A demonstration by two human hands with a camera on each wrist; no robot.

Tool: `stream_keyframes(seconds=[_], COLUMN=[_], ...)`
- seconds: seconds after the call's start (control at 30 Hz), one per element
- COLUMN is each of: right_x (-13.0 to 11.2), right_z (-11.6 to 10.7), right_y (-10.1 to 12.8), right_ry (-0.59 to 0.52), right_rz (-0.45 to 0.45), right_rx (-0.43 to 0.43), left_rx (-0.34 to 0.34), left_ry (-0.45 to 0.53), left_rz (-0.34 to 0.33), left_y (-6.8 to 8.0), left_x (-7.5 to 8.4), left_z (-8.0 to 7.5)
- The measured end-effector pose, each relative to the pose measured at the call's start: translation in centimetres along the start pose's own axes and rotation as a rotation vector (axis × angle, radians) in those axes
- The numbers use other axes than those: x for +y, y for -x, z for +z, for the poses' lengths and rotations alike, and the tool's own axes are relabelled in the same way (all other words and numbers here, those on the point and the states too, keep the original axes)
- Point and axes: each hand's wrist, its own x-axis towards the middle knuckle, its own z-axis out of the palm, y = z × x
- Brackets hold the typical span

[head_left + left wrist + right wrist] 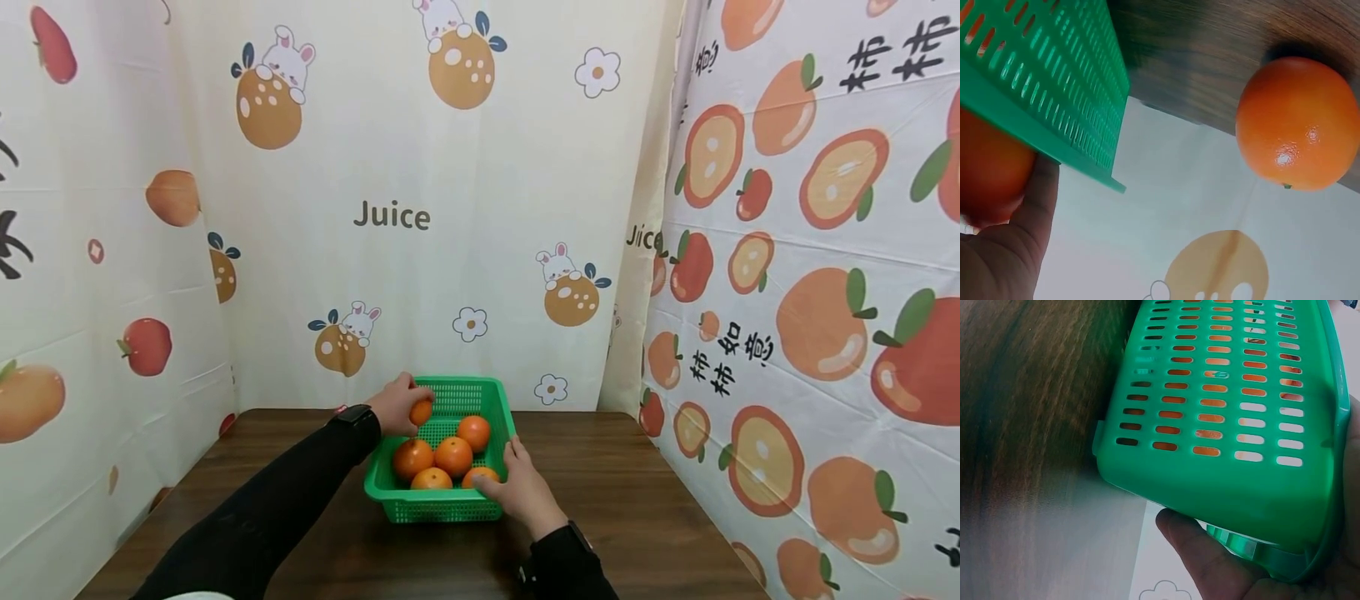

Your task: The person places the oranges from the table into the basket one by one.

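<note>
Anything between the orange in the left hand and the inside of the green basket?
Nothing visible. The left hand holds the orange at the basket rim's left side; five oranges lie toward the near side, the far part looks free.

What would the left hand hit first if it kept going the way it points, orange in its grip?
Probably the far wall of the green slotted plastic basket: the left hand holds a small orange at the left rim, pointing across the basket. Depth is unclear, so it may pass over.

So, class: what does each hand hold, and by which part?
The left hand grips an orange around its sides above the green basket. The right hand holds the basket by its near right rim.
</note>
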Motion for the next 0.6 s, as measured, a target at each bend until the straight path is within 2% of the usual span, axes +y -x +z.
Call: stream_keyframes(seconds=[0.43, 0.6], right_x=[0.07, 0.19], right_z=[-0.1, 0.06], right_y=[-0.21, -0.27], right_ry=[-0.004, -0.002], right_rz=[0.005, -0.002], right_rx=[-0.007, -0.006], left_rx=[-0.019, -0.046], left_ry=[-0.076, -0.109], left_rz=[0.095, 0.098], left_y=[-0.09, -0.1], left_x=[-0.32, -0.59], left_z=[-0.95, -0.82])
